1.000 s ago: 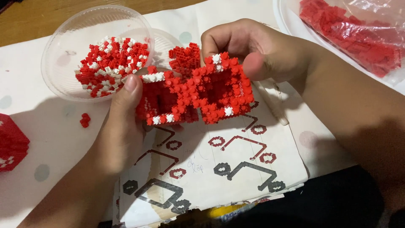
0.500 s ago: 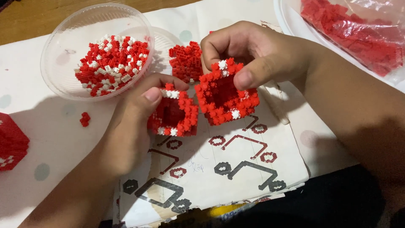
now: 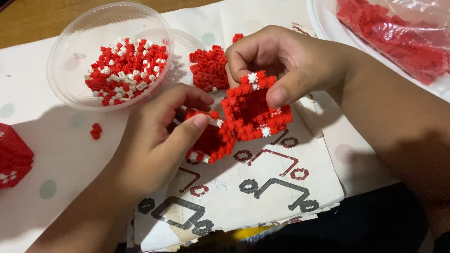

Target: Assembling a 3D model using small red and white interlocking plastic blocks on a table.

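Pulled further apart since a moment ago: two red block frames with white studs, now touching only at one corner. Larger square frame (image 3: 255, 110) tilted upright, open in the middle, pinched at its top edge by right hand (image 3: 286, 65). Smaller frame (image 3: 208, 140) lower and to the left, gripped by left hand (image 3: 157, 136), thumb pressed on its top corner. Both held just above printed paper sheet (image 3: 262, 187). Behind, another red block piece (image 3: 208, 68). Farther left, clear plastic bowl (image 3: 70, 89) of red and white blocks. Top right, bag of red blocks (image 3: 398, 33).
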